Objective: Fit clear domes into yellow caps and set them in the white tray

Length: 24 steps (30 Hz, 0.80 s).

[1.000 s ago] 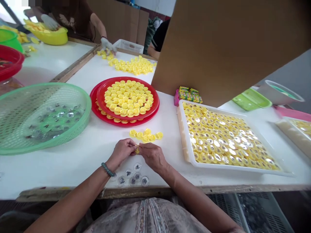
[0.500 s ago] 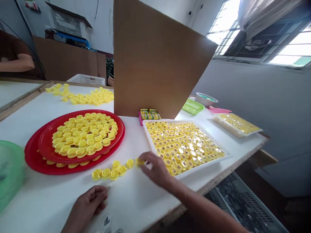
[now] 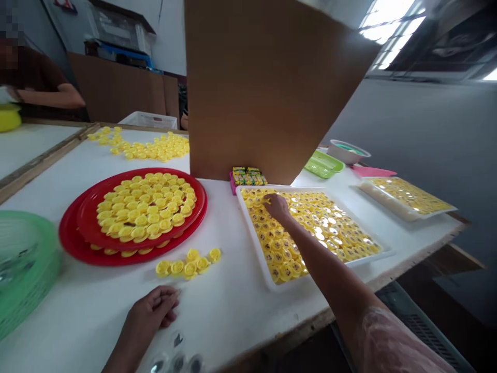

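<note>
My right hand (image 3: 276, 206) reaches over the far left part of a white tray (image 3: 254, 243), its fingertips pinched on a small yellow round cap (image 3: 267, 200) just above or touching the rows. The tray is filled with yellow caps that have shiny, dark-marked faces. Low on the white table, my left hand (image 3: 152, 312) rests with curled fingers pressed together; something pale and tiny shows at its fingertips, too small to name. Several plain yellow caps (image 3: 190, 268) lie loose between my hands. Near my left wrist are several see-through discs with dark marks (image 3: 177, 362).
Stacked red plates (image 3: 87, 228) hold more yellow caps, beside a green basket (image 3: 39, 274). A brown board (image 3: 267, 93) stands behind a pink box of small packets (image 3: 250, 177). A second filled tray (image 3: 404, 199) sits right. Across the table a person (image 3: 46, 85) works.
My right hand has moved away and up from beside the loose caps to the tray's far left part, carrying a yellow cap. My left hand keeps its pose. The view has shifted slightly.
</note>
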Each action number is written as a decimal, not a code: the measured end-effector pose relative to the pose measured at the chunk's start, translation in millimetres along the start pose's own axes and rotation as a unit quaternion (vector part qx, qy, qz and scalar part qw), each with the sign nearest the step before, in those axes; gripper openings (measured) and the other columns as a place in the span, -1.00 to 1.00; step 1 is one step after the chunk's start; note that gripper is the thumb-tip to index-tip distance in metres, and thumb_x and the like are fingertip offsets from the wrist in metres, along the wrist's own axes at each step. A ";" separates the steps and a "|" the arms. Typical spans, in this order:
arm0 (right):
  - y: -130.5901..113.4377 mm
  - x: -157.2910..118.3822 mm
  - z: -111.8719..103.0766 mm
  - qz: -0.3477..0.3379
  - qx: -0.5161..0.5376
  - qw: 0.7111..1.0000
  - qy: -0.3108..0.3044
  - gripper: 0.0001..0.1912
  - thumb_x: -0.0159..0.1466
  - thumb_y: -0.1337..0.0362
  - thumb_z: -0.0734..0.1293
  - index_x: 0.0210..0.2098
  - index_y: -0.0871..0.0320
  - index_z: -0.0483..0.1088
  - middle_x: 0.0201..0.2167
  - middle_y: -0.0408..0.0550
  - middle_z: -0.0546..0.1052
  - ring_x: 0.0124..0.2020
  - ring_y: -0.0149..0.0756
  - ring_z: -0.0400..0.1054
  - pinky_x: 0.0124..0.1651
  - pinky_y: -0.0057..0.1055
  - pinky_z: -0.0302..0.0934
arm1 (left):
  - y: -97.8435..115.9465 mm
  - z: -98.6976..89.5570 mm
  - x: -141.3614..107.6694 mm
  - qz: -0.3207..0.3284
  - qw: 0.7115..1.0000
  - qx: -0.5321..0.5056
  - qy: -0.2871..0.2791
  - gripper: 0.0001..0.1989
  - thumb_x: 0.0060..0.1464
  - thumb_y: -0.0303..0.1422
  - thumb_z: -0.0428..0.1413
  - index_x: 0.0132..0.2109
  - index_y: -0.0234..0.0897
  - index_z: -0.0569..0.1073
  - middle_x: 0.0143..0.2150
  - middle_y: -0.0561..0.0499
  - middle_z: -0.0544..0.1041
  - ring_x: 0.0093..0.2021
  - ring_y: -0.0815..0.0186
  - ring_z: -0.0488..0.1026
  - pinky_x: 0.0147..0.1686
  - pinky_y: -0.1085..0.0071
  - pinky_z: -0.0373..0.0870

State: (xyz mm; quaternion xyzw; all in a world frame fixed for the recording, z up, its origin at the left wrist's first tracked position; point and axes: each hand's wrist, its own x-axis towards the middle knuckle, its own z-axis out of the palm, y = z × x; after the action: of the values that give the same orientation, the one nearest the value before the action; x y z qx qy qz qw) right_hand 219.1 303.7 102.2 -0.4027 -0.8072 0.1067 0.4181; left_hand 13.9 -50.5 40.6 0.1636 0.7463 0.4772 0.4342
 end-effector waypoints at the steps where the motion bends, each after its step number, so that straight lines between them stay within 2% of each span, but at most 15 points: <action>1: -8.7 -5.4 -1.6 -0.003 -0.005 1.000 -0.010 -0.85 0.10 0.41 0.29 -0.38 0.34 0.48 -0.29 0.13 0.50 -0.27 -0.29 0.33 -0.10 -0.29 0.14 | 2.3 -1.1 -1.3 0.003 1.000 -0.001 -0.014 -0.57 -0.24 -0.05 0.17 -0.31 -0.32 0.44 -0.52 0.01 0.50 -0.55 0.35 0.39 -0.54 0.44 0.31; 3: -34.1 -24.4 -5.7 -0.021 -0.025 0.999 -0.031 -0.79 0.11 0.42 0.30 -0.25 0.31 0.48 -0.11 0.20 0.45 -0.09 -0.15 0.27 0.03 -0.18 0.06 | 5.8 -3.3 -2.6 0.004 0.999 -0.006 -0.050 -0.62 -0.21 -0.11 0.18 -0.30 -0.33 0.43 -0.52 0.03 0.49 -0.55 0.37 0.39 -0.53 0.47 0.31; 5: -69.9 -56.3 -8.4 -0.076 -0.018 0.994 -0.071 -0.75 0.17 0.40 0.26 -0.16 0.26 0.45 -0.09 0.16 0.43 -0.03 -0.13 0.23 0.07 -0.17 0.05 | 7.2 -5.4 -2.5 0.009 0.998 -0.023 -0.060 -0.66 -0.18 -0.14 0.19 -0.32 -0.33 0.43 -0.50 0.04 0.48 -0.55 0.39 0.39 -0.53 0.48 0.31; 7: -111.7 -98.2 -8.5 -0.161 0.058 0.968 -0.184 -0.76 0.23 0.42 0.21 -0.14 0.21 0.42 -0.15 0.09 0.47 -0.08 -0.22 0.28 0.01 -0.27 0.16 | 6.2 -7.3 -1.7 0.024 0.997 -0.043 -0.062 -0.68 -0.16 -0.16 0.18 -0.33 -0.33 0.42 -0.50 0.04 0.47 -0.55 0.40 0.39 -0.53 0.48 0.31; 9: -151.6 -141.9 -5.6 -0.242 0.141 0.900 -0.335 -0.73 0.25 0.45 0.17 -0.12 0.15 0.41 -0.11 0.03 0.47 -0.08 -0.28 0.30 -0.04 -0.35 0.23 | 3.6 -9.1 -1.2 0.034 0.996 -0.053 -0.066 -0.70 -0.13 -0.18 0.17 -0.32 -0.34 0.43 -0.48 0.02 0.49 -0.54 0.41 0.40 -0.52 0.49 0.31; 10: -168.0 -161.5 -3.0 -0.276 0.158 0.865 -0.389 -0.71 0.25 0.46 0.17 -0.10 0.15 0.39 -0.06 0.03 0.45 -0.06 -0.28 0.29 -0.02 -0.34 0.23 | 2.0 -9.9 -1.2 0.037 0.996 -0.054 -0.068 -0.71 -0.11 -0.19 0.17 -0.31 -0.34 0.43 -0.47 0.01 0.49 -0.53 0.41 0.40 -0.51 0.48 0.31; 12: -190.1 -192.0 3.8 -0.332 0.162 0.806 -0.462 -0.68 0.22 0.49 0.20 -0.05 0.18 0.36 0.03 0.03 0.40 0.00 -0.25 0.26 0.05 -0.31 0.19 | -1.2 -11.7 -1.7 0.040 0.996 -0.051 -0.067 -0.73 -0.09 -0.21 0.15 -0.30 -0.34 0.43 -0.48 0.02 0.49 -0.53 0.41 0.40 -0.50 0.48 0.33; 14: -197.1 -209.6 10.9 -0.362 0.142 0.779 -0.492 -0.67 0.19 0.51 0.22 -0.06 0.21 0.35 0.05 0.05 0.39 0.04 -0.23 0.23 0.08 -0.30 0.16 | -3.9 -13.1 -2.6 0.045 0.996 -0.040 -0.066 -0.75 -0.08 -0.23 0.15 -0.30 -0.33 0.42 -0.49 0.04 0.47 -0.54 0.41 0.40 -0.49 0.47 0.35; 16: -192.9 -217.1 16.1 -0.360 0.125 0.780 -0.496 -0.70 0.20 0.50 0.22 -0.09 0.21 0.36 -0.01 0.07 0.42 0.01 -0.24 0.25 0.06 -0.31 0.18 | -5.4 -14.0 -3.5 0.055 0.996 -0.024 -0.070 -0.77 -0.07 -0.24 0.14 -0.30 -0.32 0.43 -0.49 0.05 0.46 -0.52 0.40 0.41 -0.49 0.46 0.35; 19: -179.5 -219.8 19.0 -0.305 0.133 0.820 -0.466 -0.73 0.25 0.47 0.16 -0.10 0.21 0.37 -0.09 0.08 0.46 -0.05 -0.24 0.28 -0.02 -0.34 0.22 | -4.7 -12.8 -5.5 0.075 0.994 0.008 -0.080 -0.77 -0.06 -0.23 0.13 -0.29 -0.32 0.46 -0.47 0.04 0.47 -0.51 0.38 0.42 -0.48 0.46 0.35; 22: -172.1 -219.8 19.6 -0.162 0.182 0.875 -0.418 -0.76 0.28 0.43 0.15 -0.18 0.19 0.42 -0.21 0.03 0.49 -0.17 -0.29 0.33 -0.09 -0.39 0.24 | -1.5 -8.5 -9.4 0.101 0.989 0.026 -0.108 -0.72 -0.02 -0.20 0.10 -0.25 -0.30 0.50 -0.39 0.00 0.52 -0.49 0.38 0.40 -0.44 0.44 0.35; 24: -172.3 -218.3 21.2 -0.039 0.215 0.887 -0.406 -0.82 0.27 0.35 0.19 -0.29 0.16 0.44 -0.34 -0.05 0.50 -0.30 -0.35 0.35 -0.19 -0.45 0.24 | 0.4 -4.9 -12.1 0.125 0.982 0.026 -0.138 -0.72 -0.02 -0.20 0.10 -0.24 -0.29 0.53 -0.37 0.00 0.54 -0.45 0.38 0.40 -0.39 0.45 0.34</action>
State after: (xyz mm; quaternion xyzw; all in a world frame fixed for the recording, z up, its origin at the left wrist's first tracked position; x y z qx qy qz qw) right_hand 177.5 33.2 48.0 -0.1927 -0.8786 0.4161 0.1338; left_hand 16.8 -61.1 47.7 0.3315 0.6652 0.4809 0.4652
